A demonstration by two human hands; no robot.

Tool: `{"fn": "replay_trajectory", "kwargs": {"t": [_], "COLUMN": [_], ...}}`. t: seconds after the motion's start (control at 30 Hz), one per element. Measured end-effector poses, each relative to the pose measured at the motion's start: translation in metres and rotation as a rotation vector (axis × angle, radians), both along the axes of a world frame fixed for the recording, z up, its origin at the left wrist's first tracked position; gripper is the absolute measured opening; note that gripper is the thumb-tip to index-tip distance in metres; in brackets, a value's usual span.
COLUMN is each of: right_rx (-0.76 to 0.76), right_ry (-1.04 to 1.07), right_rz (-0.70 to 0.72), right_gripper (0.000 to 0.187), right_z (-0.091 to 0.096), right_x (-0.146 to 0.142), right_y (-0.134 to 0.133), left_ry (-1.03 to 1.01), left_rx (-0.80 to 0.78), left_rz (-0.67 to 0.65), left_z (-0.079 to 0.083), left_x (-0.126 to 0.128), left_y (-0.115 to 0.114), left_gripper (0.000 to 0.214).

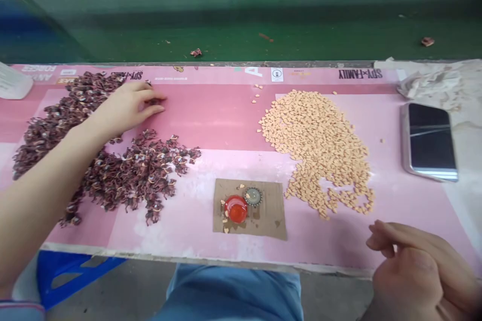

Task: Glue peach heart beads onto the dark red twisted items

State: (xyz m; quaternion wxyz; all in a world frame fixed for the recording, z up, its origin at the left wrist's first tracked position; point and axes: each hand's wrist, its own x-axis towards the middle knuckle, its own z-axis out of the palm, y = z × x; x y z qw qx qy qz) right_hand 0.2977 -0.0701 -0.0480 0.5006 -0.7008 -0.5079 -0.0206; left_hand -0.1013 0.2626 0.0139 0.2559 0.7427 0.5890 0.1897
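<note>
Blue cloth (233, 293) covers our lap, close to the pink surface (211, 125). Our right hand (414, 266) is near us, at the right end; its fingers curl with the tips close together, and we cannot tell if they pinch anything. Cardboard (267, 220) lies in the middle, with a red round thing (236, 209) and a bottle cap (253, 196) on it — side by side. Past our right hand we see a heap of small tan bits (316, 135), with a phone (431, 140) to its right. On the left is a big heap of dark purple bits (131, 175). Our left hand (126, 105) is over it — thumb and fingers a little apart. Farther off is a green strip (301, 20).
</note>
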Motion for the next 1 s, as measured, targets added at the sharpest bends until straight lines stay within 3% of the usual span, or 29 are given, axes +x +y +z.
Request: {"fn": "replay_trajectory", "kwargs": {"t": [0.1,0.2,0.33,0.5,0.67,0.83,1.0], "right_rx": [0.030,-0.164,-0.299,-0.299,-0.308,-0.304,-0.373], "right_ry": [-0.023,-0.157,-0.310,-0.341,-0.343,-0.392,-0.457], "right_rz": [0.021,0.102,0.028,-0.002,-0.005,0.041,0.067], "right_gripper": [0.013,0.014,0.015,0.015,0.018,0.026,0.037], "right_z": [0.015,0.014,0.004,0.000,0.004,0.005,0.008], "right_x": [-0.002,0.016,0.032,0.033,0.036,0.036,0.041], "right_y": [0.009,0.004,-0.005,0.001,0.007,0.010,0.016], "left_ry": [0.011,0.003,0.040,0.279,0.233,0.085,0.102], "left_rx": [0.031,0.059,0.139,0.043,0.123,0.072,0.036], "left_rz": [-0.040,-0.090,-0.153,0.013,0.047,-0.063,-0.138], "left_z": [-0.008,-0.013,-0.011,0.006,0.008,-0.003,-0.012], "left_x": [-0.002,-0.004,-0.005,-0.006,-0.008,0.006,0.020], "left_y": [-0.011,-0.016,-0.021,-0.048,-0.069,-0.047,-0.024], "left_gripper": [0.030,0.049,0.062,0.057,0.040,0.031,0.027]}}
